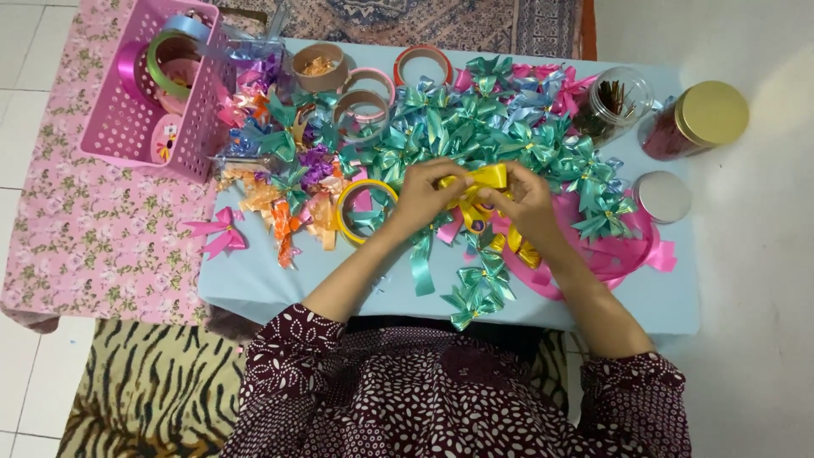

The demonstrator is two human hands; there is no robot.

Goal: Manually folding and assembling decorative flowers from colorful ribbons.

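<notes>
Centrally, over a low table (254, 284) draped in pale blue cloth, the left hand (424, 197) and the right hand (527, 202) meet on a yellow ribbon (485, 177). Fingers of both hands are pinched narrow on the ribbon, folding it into loops held just above the tabletop; loose yellow tails hang below the right hand at 6 o'clock.

Surrounding items, by clock direction from the hands:
- 12 o'clock: a dense heap of teal ribbon bows (475, 123), with pink and pale blue bows mixed in behind.
- 10 o'clock: three empty tape-like ribbon spools (360, 106), and farther out a pink plastic basket (127, 127) holding ribbon rolls.
- 9 o'clock: a yellow-rimmed spool (343, 212), just beside the left hand, then orange and purple bows (284, 203); a single pink bow (222, 231) lies off the table edge on a floral cloth.
- 6 o'clock: two teal bows (479, 288) near the front edge.
- 4 o'clock: a loose coil of pink ribbon (619, 254) under the right forearm.
- 2 o'clock: an open clear jar (615, 102), a gold-lidded jar (708, 114) lying on its side, and a silver lid (661, 197).
</notes>
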